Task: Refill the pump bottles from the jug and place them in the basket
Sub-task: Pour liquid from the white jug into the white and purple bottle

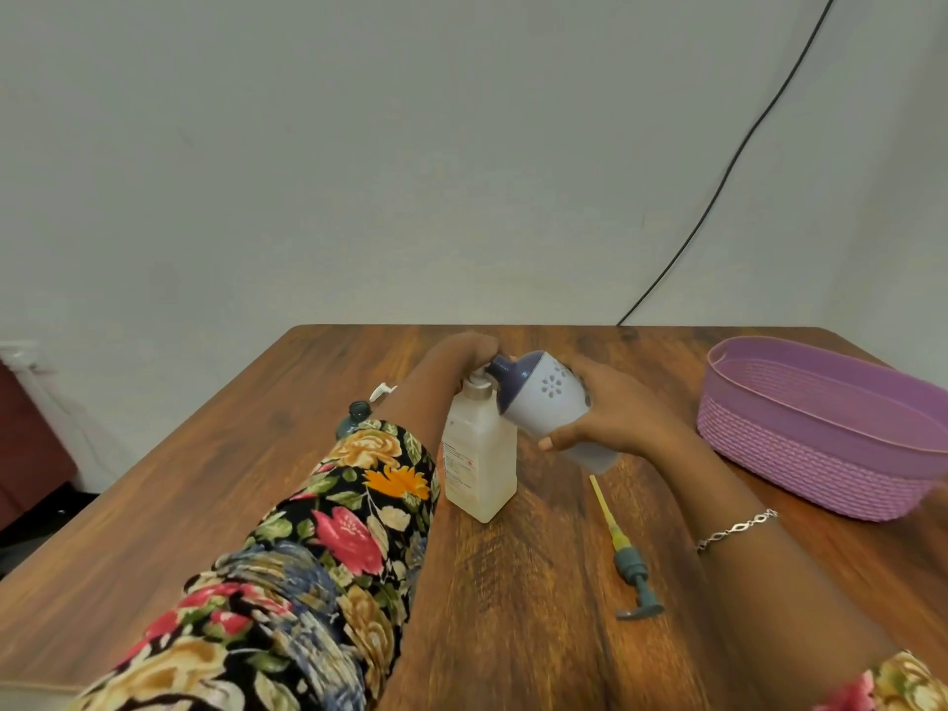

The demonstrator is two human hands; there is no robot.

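Observation:
A translucent white square bottle (477, 454) stands upright mid-table with its pump removed. My left hand (461, 356) grips it around the neck. My right hand (615, 413) holds a white jug with a dark purple top (538, 397), tilted left so its spout touches the bottle's mouth. The removed grey pump head with a yellow tube (623, 551) lies flat on the table in front of the jug. A second, dark grey bottle (354, 417) peeks out behind my left sleeve. The empty purple basket (810, 454) sits at the right.
A small white piece (382, 391) lies on the wooden table (513, 608) behind my left arm. A black cable (718, 187) runs down the wall to the table's far edge. The basket reaches the right table edge.

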